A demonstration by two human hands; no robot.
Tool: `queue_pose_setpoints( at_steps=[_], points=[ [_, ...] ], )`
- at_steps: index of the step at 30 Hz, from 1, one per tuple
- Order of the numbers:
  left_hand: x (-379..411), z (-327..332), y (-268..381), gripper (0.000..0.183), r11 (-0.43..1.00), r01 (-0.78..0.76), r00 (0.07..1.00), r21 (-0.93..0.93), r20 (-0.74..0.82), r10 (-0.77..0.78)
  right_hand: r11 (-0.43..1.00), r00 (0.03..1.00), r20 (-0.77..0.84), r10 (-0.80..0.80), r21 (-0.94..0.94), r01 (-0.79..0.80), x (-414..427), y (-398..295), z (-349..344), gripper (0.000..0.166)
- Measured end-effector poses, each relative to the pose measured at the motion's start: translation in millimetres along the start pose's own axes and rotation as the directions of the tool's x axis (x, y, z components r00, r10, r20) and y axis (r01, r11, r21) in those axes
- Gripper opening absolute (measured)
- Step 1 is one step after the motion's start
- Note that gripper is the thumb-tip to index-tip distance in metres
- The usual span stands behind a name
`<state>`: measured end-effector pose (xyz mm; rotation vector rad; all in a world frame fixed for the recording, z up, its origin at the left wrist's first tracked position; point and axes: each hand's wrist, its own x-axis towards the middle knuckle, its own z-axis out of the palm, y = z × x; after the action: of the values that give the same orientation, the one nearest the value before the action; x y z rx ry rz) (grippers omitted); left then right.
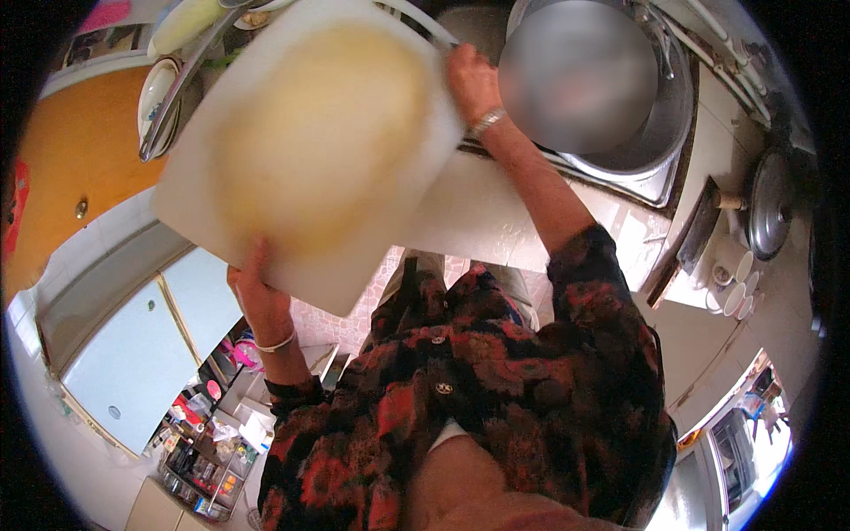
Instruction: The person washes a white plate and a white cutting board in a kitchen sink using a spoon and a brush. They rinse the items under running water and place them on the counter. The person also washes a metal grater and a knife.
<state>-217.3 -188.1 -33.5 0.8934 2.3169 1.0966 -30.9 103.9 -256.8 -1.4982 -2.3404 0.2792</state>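
A large white cutting board (pixel 312 152) with a broad yellowish stain is held tilted in front of me, its surface blurred. My left hand (pixel 259 289) grips the near left edge, thumb on top and fingers hidden beneath. At the right edge, my right hand (pixel 473 79) is curled closed, seemingly around the board's rim. A pale curved strip (pixel 425 23) passes close by its fingers; what it belongs to is unclear. Just right of that hand is a round metal sink (pixel 671 133), much of it masked by a blurred disc.
A faucet (pixel 664 53) stands behind the sink. On the right counter are a cleaver (pixel 697 226), a metal lid (pixel 770 206) and several white cups (pixel 734 299). An oval dish (pixel 156 99) lies left of the board, above an orange cabinet door (pixel 99 139).
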Motion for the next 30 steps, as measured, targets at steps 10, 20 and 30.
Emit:
queue_pose_setpoints(
  at_steps=[10, 20, 30],
  points=[
    [-4, 23, 1, 0.032, 0.78, 0.215, 0.946, -0.588, -0.073, -0.316, 0.909, 0.885, -0.28, -0.371, 0.087, 0.408, -18, 5, -43, 0.017],
    [-5, 40, 8, 0.029, 0.651, 0.221, 0.945, -0.726, -0.005, -0.326, 0.897, 0.815, 0.39, 0.429, -0.288, -0.334, -44, 306, -5, 0.04],
    [-12, 32, 6, 0.037, 0.606, 0.307, 0.917, -0.734, 0.059, -0.393, 0.962, 0.967, -0.154, -0.204, 0.152, 0.227, -66, -37, -57, 0.019]
  ],
)
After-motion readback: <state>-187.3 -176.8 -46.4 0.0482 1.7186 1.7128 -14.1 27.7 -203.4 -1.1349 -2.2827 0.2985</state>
